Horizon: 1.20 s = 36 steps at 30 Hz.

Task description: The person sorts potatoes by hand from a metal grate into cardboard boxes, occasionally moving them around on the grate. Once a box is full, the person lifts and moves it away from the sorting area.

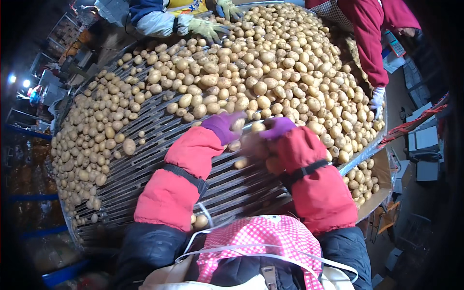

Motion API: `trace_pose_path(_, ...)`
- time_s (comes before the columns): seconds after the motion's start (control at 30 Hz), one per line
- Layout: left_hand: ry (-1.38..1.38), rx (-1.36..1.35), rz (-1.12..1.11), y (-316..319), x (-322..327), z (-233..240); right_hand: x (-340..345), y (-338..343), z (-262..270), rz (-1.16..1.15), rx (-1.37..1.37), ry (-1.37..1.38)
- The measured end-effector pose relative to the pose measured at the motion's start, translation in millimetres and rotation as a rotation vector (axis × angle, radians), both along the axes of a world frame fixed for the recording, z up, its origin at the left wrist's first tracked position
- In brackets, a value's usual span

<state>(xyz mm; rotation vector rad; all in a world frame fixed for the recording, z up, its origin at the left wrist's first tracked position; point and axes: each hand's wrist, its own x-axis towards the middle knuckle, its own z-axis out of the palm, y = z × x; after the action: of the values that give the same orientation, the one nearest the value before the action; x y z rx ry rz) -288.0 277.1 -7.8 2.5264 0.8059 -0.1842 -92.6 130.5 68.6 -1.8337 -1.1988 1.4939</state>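
Note:
A large heap of potatoes (268,65) covers the far and right parts of a slatted sorting table (224,185). My left hand (226,127), in a purple glove, is at the near edge of the heap with its fingers around a potato (237,125). My right hand (277,128), also purple-gloved, is just to the right, its fingers beside another potato (258,127); blur hides whether it grips it. Below the hands, blurred potatoes lie over the slats, near a small sharp one (240,163). Both forearms wear red sleeve covers with black straps.
More potatoes (105,108) spread along the table's left side. A cardboard box (380,170) of potatoes stands beyond the metal rim (362,154) at right. A co-worker's gloved hands (208,29) are at the far left edge; another's white-gloved hand (377,101) rests at the right rim.

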Motion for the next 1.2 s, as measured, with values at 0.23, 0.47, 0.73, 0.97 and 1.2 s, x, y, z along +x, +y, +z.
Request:
trace_pose_path(0.23,-0.806,-1.300,0.790,-86,52,71,108,-174,-91,-0.671,0.587,1.243)
trace_pose_path(0.47,-0.671,-1.762,0.525,-224,203,43,195,-379,-96,-1.147,0.778,1.161)
trace_pose_path(0.73,-0.596,-1.458,-0.251,-346,326,-25,220,-468,-104,-0.732,0.515,-0.244)
trace_pose_path(0.97,-0.112,-0.989,0.080,-387,373,-25,229,-514,-172,-1.623,0.354,1.069)
trace_pose_path(1.2,-0.533,-1.633,0.393,-347,318,-51,225,-623,-152,-2.031,0.359,0.801)
